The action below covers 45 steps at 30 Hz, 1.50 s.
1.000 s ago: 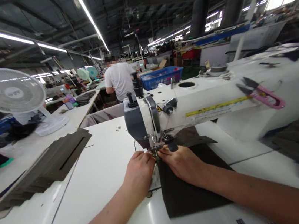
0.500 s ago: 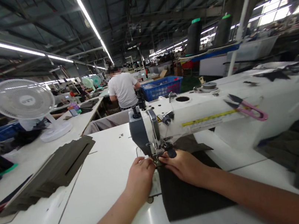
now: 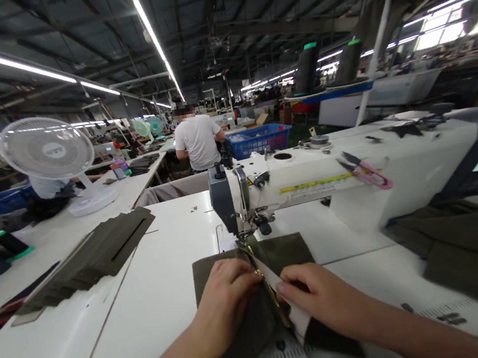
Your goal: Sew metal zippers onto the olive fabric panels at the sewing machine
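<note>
Dark olive fabric (image 3: 241, 346) lies spread on the sewing machine table, its far end at the needle area of the white sewing machine (image 3: 310, 177). Down its middle runs a narrow strip with gold-coloured metal (image 3: 274, 299), which looks like a zipper. My left hand (image 3: 225, 300) rests on the left part of the fabric, thumb and fingers closed at the strip's edge. With my right hand (image 3: 324, 298) I pinch a folded-back fabric flap (image 3: 299, 319) with a paler underside, to the right of the strip.
Pink-handled thread snips (image 3: 368, 171) are on the machine's arm. A stack of olive pieces (image 3: 93, 254) lies to the left, near a white fan (image 3: 50, 150). More dark fabric (image 3: 469, 246) is on the right. Ahead, a person (image 3: 197, 140) stands beside a blue basket (image 3: 255, 140).
Both hands have come back from the needle toward me and moved apart. The fabric now lies spread to both sides, with the gold-coloured strip and paler flap showing.
</note>
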Tool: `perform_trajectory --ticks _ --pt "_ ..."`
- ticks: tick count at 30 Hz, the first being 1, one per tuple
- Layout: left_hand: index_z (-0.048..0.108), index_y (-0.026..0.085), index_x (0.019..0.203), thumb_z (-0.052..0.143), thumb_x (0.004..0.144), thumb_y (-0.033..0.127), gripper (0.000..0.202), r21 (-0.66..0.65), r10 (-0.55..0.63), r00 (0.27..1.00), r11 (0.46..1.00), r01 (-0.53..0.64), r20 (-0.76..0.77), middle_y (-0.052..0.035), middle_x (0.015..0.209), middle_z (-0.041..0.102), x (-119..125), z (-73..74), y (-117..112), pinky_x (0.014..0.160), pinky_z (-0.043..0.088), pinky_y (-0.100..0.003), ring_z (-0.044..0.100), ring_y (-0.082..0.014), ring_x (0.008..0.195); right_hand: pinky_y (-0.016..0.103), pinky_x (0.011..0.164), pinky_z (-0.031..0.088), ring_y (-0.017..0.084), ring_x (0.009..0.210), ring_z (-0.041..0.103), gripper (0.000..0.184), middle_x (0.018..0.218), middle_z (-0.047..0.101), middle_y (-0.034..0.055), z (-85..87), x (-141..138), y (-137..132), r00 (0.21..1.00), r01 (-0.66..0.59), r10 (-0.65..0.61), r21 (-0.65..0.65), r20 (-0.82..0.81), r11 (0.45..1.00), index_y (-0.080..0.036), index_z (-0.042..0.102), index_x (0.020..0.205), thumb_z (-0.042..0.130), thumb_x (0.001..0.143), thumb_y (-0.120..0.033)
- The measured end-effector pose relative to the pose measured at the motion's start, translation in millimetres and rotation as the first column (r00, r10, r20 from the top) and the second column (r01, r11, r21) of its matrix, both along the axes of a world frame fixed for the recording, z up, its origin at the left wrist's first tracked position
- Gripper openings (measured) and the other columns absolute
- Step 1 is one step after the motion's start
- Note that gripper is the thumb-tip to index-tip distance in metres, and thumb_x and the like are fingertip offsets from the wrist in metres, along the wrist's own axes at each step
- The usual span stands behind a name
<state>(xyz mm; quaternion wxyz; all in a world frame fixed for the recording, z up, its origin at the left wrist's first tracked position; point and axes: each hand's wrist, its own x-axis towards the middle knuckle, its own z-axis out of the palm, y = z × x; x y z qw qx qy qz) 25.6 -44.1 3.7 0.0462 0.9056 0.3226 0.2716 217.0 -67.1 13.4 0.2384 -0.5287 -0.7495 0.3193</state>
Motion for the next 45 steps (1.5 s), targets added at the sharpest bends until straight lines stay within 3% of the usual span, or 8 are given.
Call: perform_trajectory --ticks 5,10,14,17,23,32,40,45 --pt "0.056 0.020 0.098 0.051 0.080 0.011 0.021 -0.055 0.109 0.993 0.992 -0.111 -0.038 -0.0044 0.097 0.059 2.4 -4.5 9.5 0.079 0.043 -0.035 0.053 -0.0193 0.091 0.024 0.055 0.038 0.014 0.061 0.053 0.014 0.061 0.053 -0.0013 5.0 6.8 -2.5 0.987 0.005 -0.024 -0.124 -0.157 0.992 -0.018 0.049 0.063 0.047 0.076 -0.023" --pt "0.057 0.018 0.090 0.047 0.080 0.009 0.016 -0.040 0.181 0.976 0.982 -0.187 -0.122 -0.0035 0.088 0.062 5.2 -13.1 26.7 0.076 0.043 -0.033 0.057 -0.0177 0.084 0.024 0.060 0.044 0.014 0.067 0.054 0.006 0.075 0.052 0.0022 -16.6 2.1 -24.8 0.997 -0.014 0.033 0.240 -0.074 0.971 -0.019 0.048 0.071 0.045 0.073 -0.014" --pt "0.058 0.017 0.080 0.051 0.078 0.012 0.009 -0.018 0.244 0.963 0.969 -0.248 -0.112 -0.0024 0.078 0.062 11.7 -15.9 35.0 0.070 0.044 -0.032 0.058 -0.0177 0.075 0.030 0.066 0.048 0.019 0.077 0.056 0.010 0.087 0.056 0.0085 -43.8 -9.8 -30.7 1.000 -0.023 0.015 0.685 0.018 0.729 -0.018 0.050 0.078 0.044 0.073 -0.012" --pt "0.057 0.018 0.078 0.053 0.076 0.012 0.007 -0.025 0.262 0.964 0.964 -0.263 -0.035 -0.0011 0.075 0.062 10.4 -15.0 26.7 0.068 0.044 -0.029 0.057 -0.0164 0.073 0.028 0.061 0.049 0.019 0.071 0.057 0.016 0.081 0.058 0.0071 -54.5 -10.6 -27.6 0.998 -0.059 0.036 0.818 0.047 0.572 -0.018 0.052 0.082 0.041 0.074 -0.009" --pt "0.061 0.019 0.083 0.043 0.085 0.015 0.019 0.021 0.106 0.992 0.994 -0.108 0.072 -0.0054 0.088 0.057 1.7 -11.5 -3.0 0.068 0.041 -0.032 0.052 -0.0176 0.080 0.019 0.066 0.048 0.012 0.075 0.058 0.013 0.081 0.057 0.0032 -40.6 6.0 -22.4 0.993 -0.030 0.092 0.590 -0.074 0.807 -0.021 0.051 0.085 0.041 0.084 -0.012" --pt "0.060 0.017 0.081 0.040 0.085 0.012 0.021 -0.061 0.099 0.995 0.993 -0.099 -0.002 -0.0065 0.092 0.056 8.7 -10.6 16.2 0.077 0.040 -0.037 0.050 -0.0204 0.088 0.029 0.062 0.049 0.019 0.071 0.057 0.011 0.083 0.058 0.0070 -61.9 -3.0 -25.5 1.000 -0.001 0.008 0.814 -0.005 0.581 -0.018 0.054 0.081 0.043 0.081 -0.020" --pt "0.058 0.019 0.099 0.039 0.083 0.006 0.028 -0.039 -0.097 0.995 0.995 0.097 0.015 -0.0068 0.103 0.058 4.6 -8.2 5.7 0.083 0.039 -0.039 0.048 -0.0211 0.097 0.023 0.068 0.048 0.015 0.078 0.056 0.014 0.084 0.057 0.0051 -53.1 2.4 -26.3 0.979 0.026 0.104 0.614 -0.176 0.789 -0.019 0.053 0.087 0.043 0.081 -0.012" --pt "0.056 0.018 0.102 0.047 0.084 0.010 0.022 0.060 -0.191 0.982 0.980 0.190 0.004 -0.0074 0.104 0.060 3.9 -5.2 9.7 0.087 0.038 -0.039 0.050 -0.0204 0.099 0.020 0.068 0.048 0.013 0.078 0.057 0.012 0.084 0.058 0.0037 -35.6 6.4 -21.8 0.968 0.091 0.053 0.545 -0.244 0.834 -0.020 0.051 0.090 0.040 0.087 -0.016"
